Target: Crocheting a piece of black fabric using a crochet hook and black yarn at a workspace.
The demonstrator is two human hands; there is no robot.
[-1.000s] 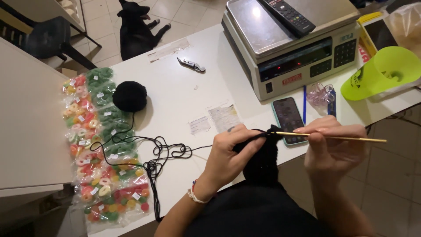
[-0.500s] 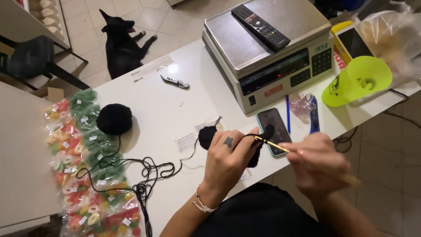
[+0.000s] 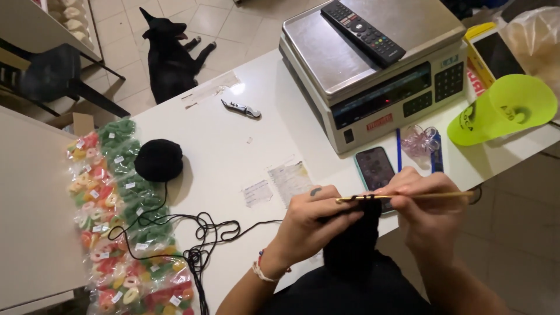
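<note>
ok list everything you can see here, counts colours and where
weighing scale: 1, grey, table's far side
remote control: 1, black, on the scale pan
phone: 1, dark, before the scale
cup: 1, lime, on its side, right
yarn ball: 1, black, beside the candy
candy bags: many, red, green, orange, left edge
dog: 1, black, on the floor
knitted piece: 1, black, under both hands
knitting needle: 1, yellow, held level
left hand: grips the knitting
right hand: holds the needle
</note>
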